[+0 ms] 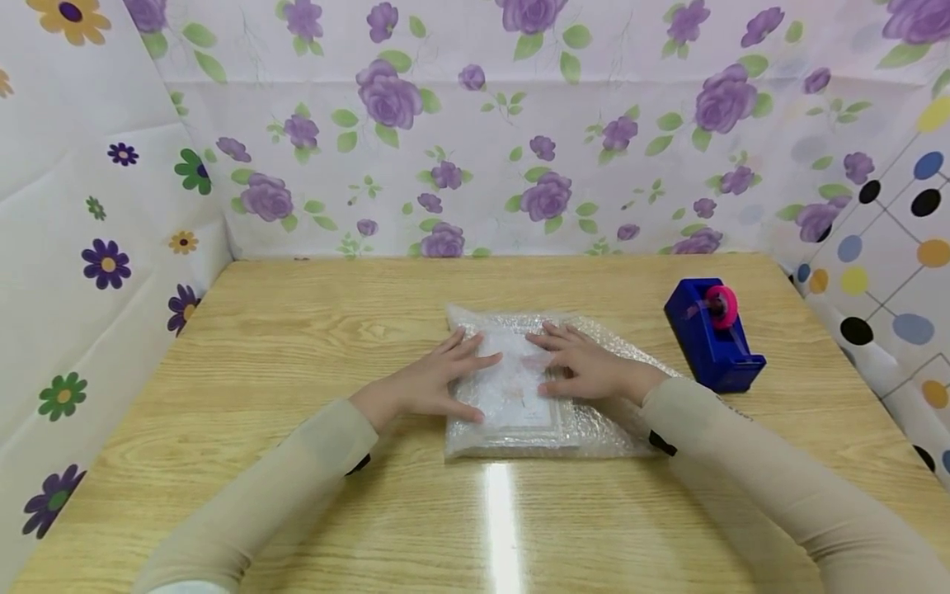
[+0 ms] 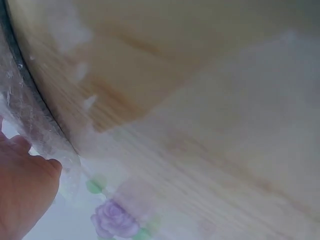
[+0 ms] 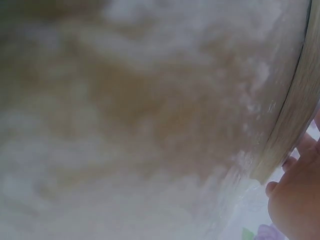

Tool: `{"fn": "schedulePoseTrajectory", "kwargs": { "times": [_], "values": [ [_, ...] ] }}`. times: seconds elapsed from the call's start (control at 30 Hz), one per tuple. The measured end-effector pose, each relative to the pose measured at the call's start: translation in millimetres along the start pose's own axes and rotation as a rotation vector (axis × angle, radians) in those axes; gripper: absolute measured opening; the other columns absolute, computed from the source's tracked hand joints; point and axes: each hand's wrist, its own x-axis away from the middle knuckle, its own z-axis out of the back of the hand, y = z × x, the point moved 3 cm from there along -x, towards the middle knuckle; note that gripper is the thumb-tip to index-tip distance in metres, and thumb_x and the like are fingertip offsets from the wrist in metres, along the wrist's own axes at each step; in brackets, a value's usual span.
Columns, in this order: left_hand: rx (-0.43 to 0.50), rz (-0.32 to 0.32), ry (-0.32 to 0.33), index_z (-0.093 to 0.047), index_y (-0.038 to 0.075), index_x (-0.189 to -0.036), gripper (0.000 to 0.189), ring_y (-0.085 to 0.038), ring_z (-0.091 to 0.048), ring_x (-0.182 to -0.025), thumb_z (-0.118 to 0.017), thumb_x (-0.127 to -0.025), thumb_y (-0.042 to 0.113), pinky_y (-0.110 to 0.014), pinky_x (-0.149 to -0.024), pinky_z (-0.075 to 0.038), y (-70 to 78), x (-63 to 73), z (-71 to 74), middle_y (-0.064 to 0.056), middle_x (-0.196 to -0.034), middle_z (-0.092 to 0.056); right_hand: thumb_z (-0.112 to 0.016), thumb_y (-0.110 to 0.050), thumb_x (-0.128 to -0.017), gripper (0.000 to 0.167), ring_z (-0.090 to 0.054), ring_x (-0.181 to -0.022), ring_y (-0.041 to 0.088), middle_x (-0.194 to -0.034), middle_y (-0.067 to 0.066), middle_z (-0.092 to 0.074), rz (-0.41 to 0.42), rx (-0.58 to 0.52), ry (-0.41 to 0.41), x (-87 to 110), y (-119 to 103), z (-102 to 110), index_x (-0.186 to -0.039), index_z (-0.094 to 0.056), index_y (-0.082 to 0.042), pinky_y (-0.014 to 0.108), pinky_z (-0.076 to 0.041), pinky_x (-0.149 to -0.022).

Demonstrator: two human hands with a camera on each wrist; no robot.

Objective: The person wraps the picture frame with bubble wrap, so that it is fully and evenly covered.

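A flat rectangular picture frame [image 1: 514,396] lies on the wooden table, covered by clear bubble wrap [image 1: 612,433]. The wrap spreads out past the frame on the right. My left hand [image 1: 430,384] rests on the left side of the wrapped frame with its fingers spread. On the right side, my right hand [image 1: 594,369] touches the wrap, fingers likewise spread. In the left wrist view the left hand [image 2: 25,192] shows beside the wrap. The right wrist view has the right hand [image 3: 300,195] at a wooden edge [image 3: 287,115] of the frame.
A blue tape dispenser [image 1: 708,351] with a pink-cored roll [image 1: 721,307] stands at the right, just beyond the wrap's edge. Flower-patterned sheeting [image 1: 445,148] rises behind the table [image 1: 319,322], and more patterned sheeting flanks both sides.
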Motion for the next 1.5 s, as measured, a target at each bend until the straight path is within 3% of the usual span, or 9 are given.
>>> {"fn": "schedulePoseTrajectory", "kwargs": {
  "times": [0.17,0.4,0.97,1.33,1.5],
  "values": [
    [-0.069,0.004,0.001,-0.024,0.035,-0.150,0.083,-0.033,0.013,-0.145,-0.061,-0.081,0.063,-0.060,-0.115,-0.012,2.7,-0.2,0.1,-0.006,-0.160,0.002,-0.058,-0.037,-0.093,0.037,-0.007,-0.146,0.035,-0.156,0.008,-0.027,-0.001,0.013,-0.001,-2.9,1.3,1.4,-0.113,-0.068,-0.007,0.057,0.003,-0.117],
    [-0.128,-0.006,-0.002,-0.026,0.034,-0.149,0.077,-0.035,0.012,-0.145,-0.054,-0.084,0.064,-0.058,-0.117,-0.008,5.7,-0.5,-1.4,-0.008,-0.160,0.001,-0.061,-0.033,-0.092,0.066,-0.011,-0.145,0.036,-0.153,0.011,-0.032,0.003,0.004,0.014,-5.0,0.3,2.9,-0.146,-0.036,-0.004,0.058,0.003,-0.116],
    [-0.217,0.011,-0.030,-0.031,0.032,-0.149,0.074,-0.038,0.010,-0.145,-0.054,-0.086,0.063,-0.054,-0.118,0.001,13.0,-1.3,-0.8,-0.013,-0.159,-0.002,-0.068,-0.033,-0.086,0.065,-0.014,-0.144,0.039,-0.152,0.011,-0.034,0.023,-0.020,0.025,-6.4,1.4,1.8,-0.140,-0.045,-0.004,0.060,0.000,-0.116],
    [-0.250,0.048,-0.032,-0.033,0.035,-0.147,0.077,-0.037,0.008,-0.145,-0.053,-0.082,0.069,-0.055,-0.117,-0.001,15.8,-4.7,0.3,-0.011,-0.160,-0.004,-0.068,-0.032,-0.086,0.066,-0.014,-0.144,0.040,-0.152,0.012,-0.035,0.013,-0.048,0.030,-6.2,0.6,2.5,-0.140,-0.043,-0.004,0.061,-0.001,-0.115],
    [-0.243,0.057,-0.034,-0.036,0.035,-0.146,0.076,-0.037,0.006,-0.146,-0.055,-0.081,0.069,-0.057,-0.117,-0.001,16.5,-5.6,1.4,-0.011,-0.160,-0.007,-0.068,-0.033,-0.087,0.073,-0.016,-0.143,0.041,-0.152,0.013,-0.034,0.035,-0.017,0.031,-7.5,-1.1,2.1,-0.147,-0.034,-0.009,0.063,0.002,-0.114]
  ]
}}
